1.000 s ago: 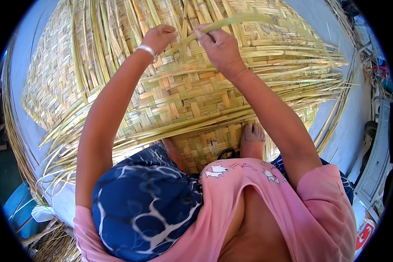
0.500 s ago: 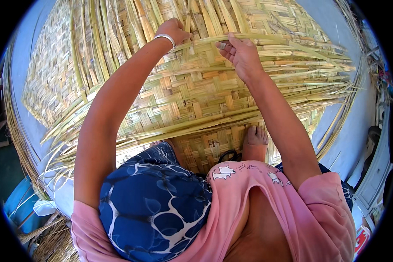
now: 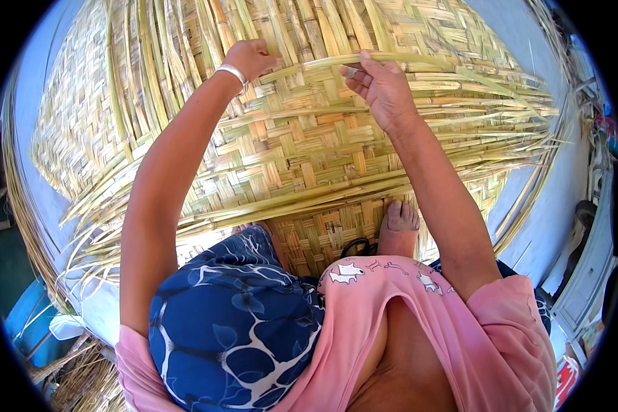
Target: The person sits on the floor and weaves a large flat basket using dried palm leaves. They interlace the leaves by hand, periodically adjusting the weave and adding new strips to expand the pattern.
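through the head view i see a bare foot (image 3: 399,225) at the woven mat's (image 3: 338,156) near side. past it, the right hand (image 3: 383,89) pinches a pale green strip (image 3: 317,64) running toward the mat's right edge. the left hand (image 3: 248,59) curls by the strip; i can't tell whether it grips. beyond, long stalks (image 3: 156,72) run toward the far edge.

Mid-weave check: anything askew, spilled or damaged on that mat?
I see no spill or tear on the woven mat. At its near left, though, loose strip ends splay unevenly, which looks untidy beside the mat's regular middle.
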A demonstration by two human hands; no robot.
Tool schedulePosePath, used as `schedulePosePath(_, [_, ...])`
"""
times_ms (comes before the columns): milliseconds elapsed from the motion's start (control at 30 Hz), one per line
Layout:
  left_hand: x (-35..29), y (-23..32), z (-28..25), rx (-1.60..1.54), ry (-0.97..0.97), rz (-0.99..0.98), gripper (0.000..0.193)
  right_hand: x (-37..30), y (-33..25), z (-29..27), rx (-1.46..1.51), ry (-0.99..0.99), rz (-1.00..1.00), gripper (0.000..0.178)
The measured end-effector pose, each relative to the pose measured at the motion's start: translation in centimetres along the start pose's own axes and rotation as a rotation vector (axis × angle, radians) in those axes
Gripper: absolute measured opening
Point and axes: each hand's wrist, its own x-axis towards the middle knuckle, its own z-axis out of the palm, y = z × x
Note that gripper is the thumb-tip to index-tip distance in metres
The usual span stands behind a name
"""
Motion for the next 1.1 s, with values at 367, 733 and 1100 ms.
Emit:
schedulePosePath(367, [-2.3, -0.4, 2.3, 0.208, 0.27, 0.075, 0.036, 4.9, -1.1, -5.4, 0.348, 0.225, 0.093, 0.02])
schedulePosePath(733, [1.1, -1.4, 2.9, 0.365, -0.044, 0.62, 0.022, 6.8, -21.0, -14.4, 0.167, 0.369, -0.297, 0.03])
schedulePosePath(1100, [-0.3, -6.0, 1.0, 0.225, -0.272, 0.153, 0.02, 6.4, -16.1, -19.6, -0.042, 0.482, -0.197, 0.026])
